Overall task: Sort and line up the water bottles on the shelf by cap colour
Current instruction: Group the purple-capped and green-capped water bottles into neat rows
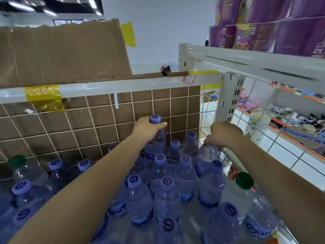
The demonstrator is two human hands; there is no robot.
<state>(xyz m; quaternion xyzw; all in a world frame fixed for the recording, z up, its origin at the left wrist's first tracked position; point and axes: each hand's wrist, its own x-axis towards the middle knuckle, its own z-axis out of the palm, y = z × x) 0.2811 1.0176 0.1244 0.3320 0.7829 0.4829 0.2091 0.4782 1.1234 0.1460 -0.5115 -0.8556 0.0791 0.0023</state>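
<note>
Landmark: wire grid back panel [98,124]. Far left against it, a green-capped bottle [16,162]. Purple-capped bottles [167,184] fill the shelf before it. Left hand [148,127] grips a raised purple-capped bottle [155,138] by the neck. Right hand [223,134] grips another bottle top [207,152] at the grid's right end. Second green cap [244,180] sits front right. Judgement: greens apart; sorting unfinished.

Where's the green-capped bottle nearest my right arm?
In the head view, the green-capped bottle stands at the right edge of the shelf, beside the wire side panel, just under the right forearm.
</note>
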